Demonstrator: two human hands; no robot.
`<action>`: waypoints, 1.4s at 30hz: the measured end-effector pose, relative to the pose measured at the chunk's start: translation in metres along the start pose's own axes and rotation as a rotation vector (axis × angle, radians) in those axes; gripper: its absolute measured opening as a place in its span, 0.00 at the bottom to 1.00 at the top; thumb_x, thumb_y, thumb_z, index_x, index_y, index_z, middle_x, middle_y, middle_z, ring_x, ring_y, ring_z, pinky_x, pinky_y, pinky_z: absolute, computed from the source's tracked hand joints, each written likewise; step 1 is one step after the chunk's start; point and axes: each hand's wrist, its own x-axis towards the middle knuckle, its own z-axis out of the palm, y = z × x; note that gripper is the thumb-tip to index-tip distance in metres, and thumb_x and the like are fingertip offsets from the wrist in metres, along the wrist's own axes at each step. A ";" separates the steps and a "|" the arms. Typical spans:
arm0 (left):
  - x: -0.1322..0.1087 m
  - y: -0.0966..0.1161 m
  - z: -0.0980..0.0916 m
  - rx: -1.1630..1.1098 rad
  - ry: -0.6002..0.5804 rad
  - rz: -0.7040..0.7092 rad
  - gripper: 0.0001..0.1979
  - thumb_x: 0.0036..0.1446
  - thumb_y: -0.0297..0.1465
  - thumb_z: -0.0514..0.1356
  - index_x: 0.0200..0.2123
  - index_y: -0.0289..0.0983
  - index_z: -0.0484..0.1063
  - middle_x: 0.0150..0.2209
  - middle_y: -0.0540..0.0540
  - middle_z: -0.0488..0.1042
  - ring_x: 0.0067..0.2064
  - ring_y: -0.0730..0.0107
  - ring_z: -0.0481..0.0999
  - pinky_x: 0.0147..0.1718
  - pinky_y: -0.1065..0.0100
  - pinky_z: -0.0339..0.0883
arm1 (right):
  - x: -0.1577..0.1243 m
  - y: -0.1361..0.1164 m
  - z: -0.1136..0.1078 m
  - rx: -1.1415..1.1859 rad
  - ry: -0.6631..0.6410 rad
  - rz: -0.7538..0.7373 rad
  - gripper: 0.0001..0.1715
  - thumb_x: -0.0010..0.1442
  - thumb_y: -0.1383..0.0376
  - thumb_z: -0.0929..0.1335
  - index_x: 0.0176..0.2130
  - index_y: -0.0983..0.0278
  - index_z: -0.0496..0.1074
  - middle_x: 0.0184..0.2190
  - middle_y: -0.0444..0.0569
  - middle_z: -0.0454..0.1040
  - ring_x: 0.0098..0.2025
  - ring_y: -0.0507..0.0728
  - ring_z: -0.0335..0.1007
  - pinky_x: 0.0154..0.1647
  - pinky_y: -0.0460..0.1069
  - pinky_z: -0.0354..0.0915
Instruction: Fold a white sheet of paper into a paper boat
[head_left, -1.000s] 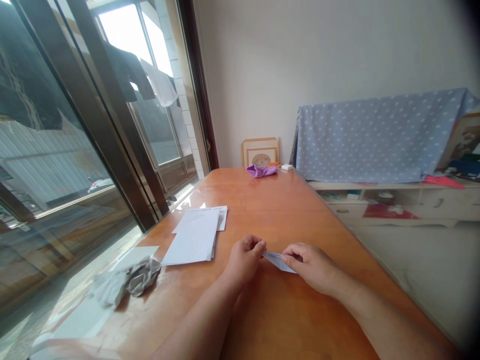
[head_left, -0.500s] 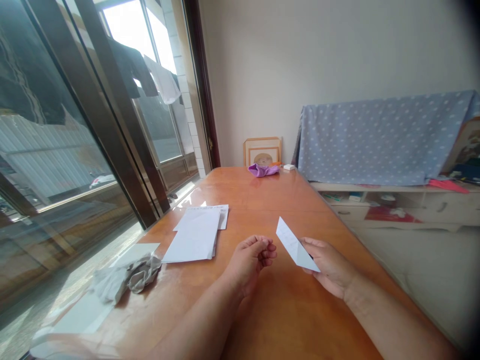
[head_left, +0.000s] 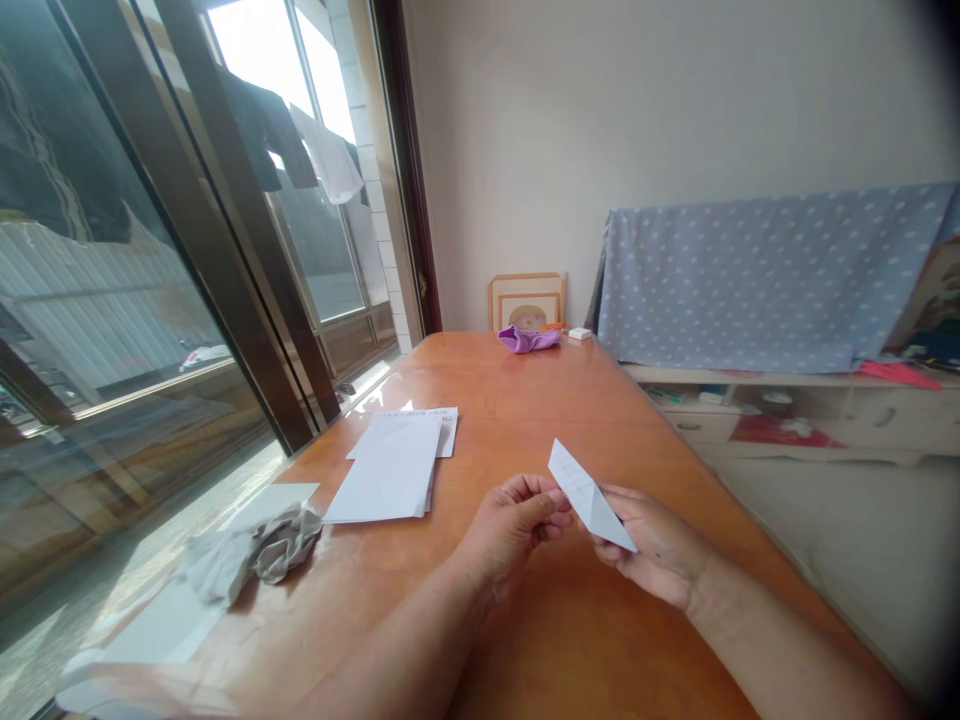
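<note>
White folded paper (head_left: 589, 497): narrow pointed strip, held up clear of the table.
Right hand (head_left: 652, 548): half-closed, pinching the strip's lower half.
Left hand (head_left: 514, 530): loosely curled, fingers just beside the strip; contact unclear.
Nearby: paper sheets (head_left: 386, 475) on the wooden table (head_left: 525, 400), within reach.

No legible writing anywhere: only faint printed lines, too small to read, along the top of the lower sheet of paper (head_left: 411, 417), and similar faint marks on the folded paper strip (head_left: 585, 497), blurred, no words or numbers made out.
</note>
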 end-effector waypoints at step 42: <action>0.005 -0.008 -0.006 0.048 0.090 -0.015 0.08 0.50 0.29 0.68 0.34 0.34 0.74 0.28 0.49 0.69 0.29 0.75 0.66 0.28 0.72 0.55 | -0.007 0.004 0.009 -0.830 0.332 -0.430 0.23 0.66 0.48 0.63 0.30 0.62 0.70 0.24 0.42 0.67 0.28 0.53 0.61 0.28 0.47 0.56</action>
